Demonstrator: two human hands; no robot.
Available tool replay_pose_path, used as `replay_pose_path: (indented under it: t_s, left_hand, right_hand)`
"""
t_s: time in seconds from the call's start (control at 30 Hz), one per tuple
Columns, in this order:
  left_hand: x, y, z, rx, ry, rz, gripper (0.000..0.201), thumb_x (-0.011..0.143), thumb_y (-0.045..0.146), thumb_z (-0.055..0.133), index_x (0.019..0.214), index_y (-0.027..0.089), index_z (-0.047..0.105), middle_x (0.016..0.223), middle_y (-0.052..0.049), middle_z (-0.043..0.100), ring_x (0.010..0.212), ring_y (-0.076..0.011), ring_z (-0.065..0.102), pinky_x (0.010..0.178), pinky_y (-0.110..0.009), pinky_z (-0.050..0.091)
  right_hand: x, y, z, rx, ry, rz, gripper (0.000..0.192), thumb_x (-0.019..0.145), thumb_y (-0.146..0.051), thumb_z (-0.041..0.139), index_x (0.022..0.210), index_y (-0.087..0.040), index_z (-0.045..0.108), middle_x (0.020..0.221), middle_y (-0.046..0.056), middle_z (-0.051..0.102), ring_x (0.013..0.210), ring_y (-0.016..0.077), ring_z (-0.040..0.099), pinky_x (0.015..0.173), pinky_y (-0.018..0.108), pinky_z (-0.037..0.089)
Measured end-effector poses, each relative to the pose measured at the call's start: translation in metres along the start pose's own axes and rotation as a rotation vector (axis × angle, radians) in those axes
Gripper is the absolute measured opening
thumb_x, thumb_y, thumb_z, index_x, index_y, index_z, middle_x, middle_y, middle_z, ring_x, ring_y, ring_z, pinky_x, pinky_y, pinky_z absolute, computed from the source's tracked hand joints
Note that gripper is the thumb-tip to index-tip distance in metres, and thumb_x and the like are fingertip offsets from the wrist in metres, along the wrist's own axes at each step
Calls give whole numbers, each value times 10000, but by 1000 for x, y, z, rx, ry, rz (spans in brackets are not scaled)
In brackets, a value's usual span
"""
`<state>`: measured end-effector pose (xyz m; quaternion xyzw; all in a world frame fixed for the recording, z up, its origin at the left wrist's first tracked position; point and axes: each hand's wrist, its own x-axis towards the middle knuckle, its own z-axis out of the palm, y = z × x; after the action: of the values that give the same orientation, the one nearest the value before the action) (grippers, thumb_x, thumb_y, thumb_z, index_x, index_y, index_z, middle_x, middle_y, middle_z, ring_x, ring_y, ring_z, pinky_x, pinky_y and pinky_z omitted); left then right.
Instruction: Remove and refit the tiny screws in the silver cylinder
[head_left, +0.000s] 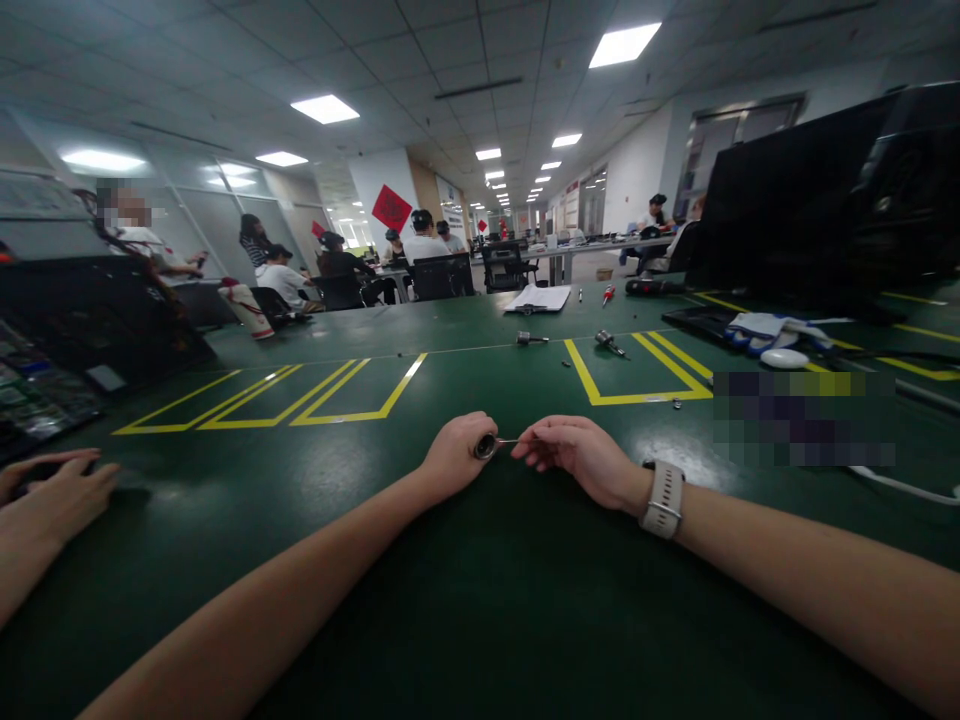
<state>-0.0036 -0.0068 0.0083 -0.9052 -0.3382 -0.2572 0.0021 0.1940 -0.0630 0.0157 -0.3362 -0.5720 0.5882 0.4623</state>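
Observation:
My left hand is closed around a short, round metal part whose hollow end faces toward me. A thin metal rod reaches from beside this part to the fingertips of my right hand, which pinch its other end. Whether the rod is joined to the round part cannot be made out. Both hands are just above the green table. Farther back lie two similar-looking metal pieces with shafts, one upper centre and one by the right yellow marking. A small metal piece lies to the right.
Yellow tape outlines mark the green table. Another person's hands hold a dark object at the left. Beyond are a clipboard, a red-handled tool and gloves. A large black screen stands right.

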Motion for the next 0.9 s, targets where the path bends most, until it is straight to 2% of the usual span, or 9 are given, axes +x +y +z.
replay_pose_path:
  t_s: [0.17,0.43,0.53,0.77,0.9]
  left_hand:
    - [0,-2,1,-31,10,-3,156,812,231,535,674,175,489,653,21,494,602,-114,482,567,-233,367]
    - [1,-3,3,21,1,-37,148,790,163,532,652,178,480,644,15,481,608,-134,471,562,-255,336]
    - [1,-2,3,33,-10,-36,139,773,130,529,650,180,487,640,13,485,617,-140,476,570,-260,337]
    - [0,-2,2,0,2,-33,156,803,184,523,653,178,484,661,9,503,614,-130,477,578,-255,359]
    - [0,-5,2,-28,9,-42,156,811,239,533,675,175,494,678,13,523,603,-115,485,568,-239,375]
  right_hand:
    - [0,1,0,18,1,-12,186,801,-282,507,801,-160,646,881,83,692,721,156,589,676,318,435]
    - [-8,-4,11,-165,53,-137,137,778,-214,580,764,-174,711,800,42,666,763,169,543,732,322,389]
    - [-9,-5,11,-175,32,-117,127,764,-210,592,758,-188,717,795,35,673,762,175,550,728,328,392]
    - [-1,1,1,6,9,-5,184,794,-276,525,789,-162,670,856,76,694,724,161,587,668,319,429]
    - [0,1,0,45,15,12,193,787,-295,533,805,-158,668,875,86,699,725,163,592,678,328,433]
